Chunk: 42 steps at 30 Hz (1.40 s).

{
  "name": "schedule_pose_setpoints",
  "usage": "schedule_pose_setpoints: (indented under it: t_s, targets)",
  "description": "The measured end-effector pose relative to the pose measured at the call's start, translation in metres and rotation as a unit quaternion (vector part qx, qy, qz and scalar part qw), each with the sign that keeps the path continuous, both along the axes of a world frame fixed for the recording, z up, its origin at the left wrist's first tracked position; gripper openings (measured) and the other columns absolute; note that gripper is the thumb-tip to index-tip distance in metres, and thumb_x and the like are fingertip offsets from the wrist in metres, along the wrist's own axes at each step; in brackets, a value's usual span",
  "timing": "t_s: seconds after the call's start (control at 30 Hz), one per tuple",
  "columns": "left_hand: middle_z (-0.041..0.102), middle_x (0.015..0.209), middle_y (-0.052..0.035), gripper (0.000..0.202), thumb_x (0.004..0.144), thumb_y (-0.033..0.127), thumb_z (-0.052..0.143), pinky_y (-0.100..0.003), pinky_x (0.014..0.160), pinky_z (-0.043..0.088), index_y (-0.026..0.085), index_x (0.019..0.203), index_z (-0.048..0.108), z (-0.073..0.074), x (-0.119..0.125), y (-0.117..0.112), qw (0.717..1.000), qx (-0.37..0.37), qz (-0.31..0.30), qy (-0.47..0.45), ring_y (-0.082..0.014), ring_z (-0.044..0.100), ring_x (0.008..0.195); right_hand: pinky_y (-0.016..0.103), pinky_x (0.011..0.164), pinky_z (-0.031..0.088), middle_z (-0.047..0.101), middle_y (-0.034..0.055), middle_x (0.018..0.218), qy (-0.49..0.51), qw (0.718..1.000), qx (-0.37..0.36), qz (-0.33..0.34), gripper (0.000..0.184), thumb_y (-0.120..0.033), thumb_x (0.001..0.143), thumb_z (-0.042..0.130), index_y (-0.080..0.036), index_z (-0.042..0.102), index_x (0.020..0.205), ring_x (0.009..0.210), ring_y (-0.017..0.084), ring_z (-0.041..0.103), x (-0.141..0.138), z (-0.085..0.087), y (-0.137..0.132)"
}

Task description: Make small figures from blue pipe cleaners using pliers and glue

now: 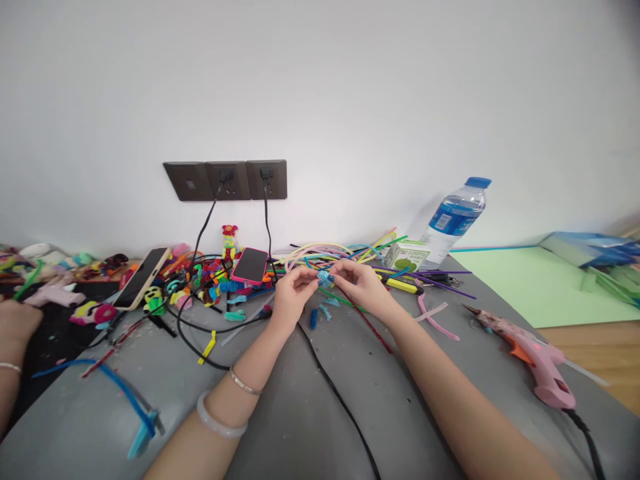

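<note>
Over the middle of the grey table (280, 413), a small light-blue piece (324, 277), probably pipe cleaner, is pinched between my two hands. My left hand (295, 293) grips it from the left with thumb and fingertips. From the right side my right hand (364, 288) holds it the same way. The fingertips partly cover the piece, so its exact form is unclear. Just below my hands lie short blue scraps (325, 312) and a dark-blue bit (314, 319). A red pipe cleaner (370, 327) stretches beneath my right hand.
A pink glue gun (537, 360) lies at right. Behind are a tilted water bottle (455, 217), a juice carton (407, 255), a yellow cutter (400, 285) and pipe cleaners (325, 250). Phones (251, 265), cables (340, 393) and fuzzy figures (229, 243) lie left. Another person's hand (17, 327) shows far left.
</note>
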<state>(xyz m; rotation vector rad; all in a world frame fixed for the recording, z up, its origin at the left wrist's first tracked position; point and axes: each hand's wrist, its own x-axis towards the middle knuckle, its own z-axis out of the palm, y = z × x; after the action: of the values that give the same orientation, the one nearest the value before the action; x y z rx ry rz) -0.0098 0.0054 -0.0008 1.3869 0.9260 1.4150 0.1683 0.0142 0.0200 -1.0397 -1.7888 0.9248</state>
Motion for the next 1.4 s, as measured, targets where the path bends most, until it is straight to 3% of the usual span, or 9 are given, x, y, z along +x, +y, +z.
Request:
schedule_pose_setpoints:
  t_s: [0.57,0.87,1.4]
  targets:
    - [0.075,0.083,-0.0066,0.018,0.069,0.027,0.075,-0.029,0.073,0.056,0.015,0.083,0.072,-0.0015,-0.0008,0.0003,1.000,-0.022,-0.006,-0.022,-0.0180,0.070,0.076,0.027,0.059,0.035,0.055,0.0005,0.072,-0.038,0.999,0.029,-0.008,0.018,-0.035,0.084,0.057,-0.017,0.058,0.079,0.062,0.013,0.044,-0.0030,0.0095,-0.0049]
    - [0.076,0.083,-0.0070,0.017,0.070,0.026,0.074,-0.030,0.075,0.058,0.015,0.082,0.074,-0.0008,-0.0015,0.0012,1.000,0.008,0.012,-0.004,-0.0191,0.071,0.078,0.027,0.059,0.035,0.054,0.0004,0.073,-0.031,0.999,0.019,-0.007,0.020,-0.037,0.084,0.057,-0.018,0.058,0.080,0.063,0.013,0.045,-0.0036,0.0092,-0.0053]
    - [0.077,0.084,-0.0079,0.019,0.069,0.027,0.073,-0.032,0.076,0.058,0.015,0.084,0.076,0.0019,-0.0020,-0.0008,1.000,-0.008,0.013,0.002,-0.0203,0.072,0.079,0.027,0.061,0.037,0.057,0.0009,0.074,-0.045,0.998,0.034,-0.006,0.015,-0.033,0.084,0.056,-0.018,0.059,0.081,0.065,0.014,0.047,-0.0020,0.0078,-0.0040]
